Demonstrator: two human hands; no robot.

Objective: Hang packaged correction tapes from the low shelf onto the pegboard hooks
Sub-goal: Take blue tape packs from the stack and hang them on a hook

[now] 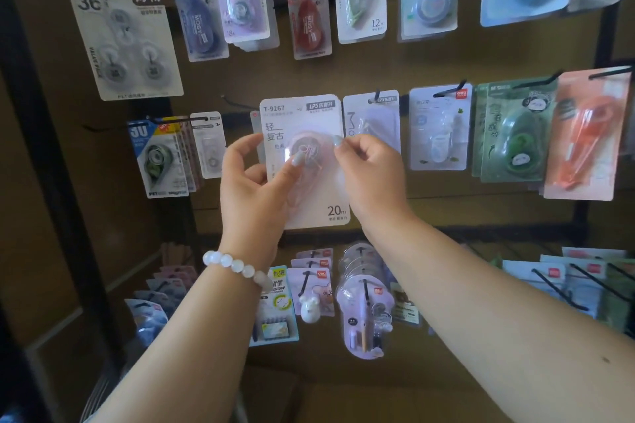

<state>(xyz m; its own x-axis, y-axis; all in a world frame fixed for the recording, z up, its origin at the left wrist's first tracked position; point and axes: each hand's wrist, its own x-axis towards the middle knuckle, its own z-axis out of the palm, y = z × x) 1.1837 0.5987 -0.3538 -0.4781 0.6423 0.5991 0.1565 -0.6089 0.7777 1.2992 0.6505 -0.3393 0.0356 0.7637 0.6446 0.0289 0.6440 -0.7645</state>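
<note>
I hold the correction tape pack point(305, 154) up against the pegboard's middle row, between the green-and-blue packs to the left and a similar pale pack point(371, 120) hanging just right. My left hand point(254, 189) pinches its left edge, thumb across the blister; my right hand point(371, 175) pinches the right edge with curled fingers. A bare black hook point(237, 103) juts out just left of the pack's top. I should level the card, line its top hole with that hook tip, and slide it back gently without bending the card.
</note>
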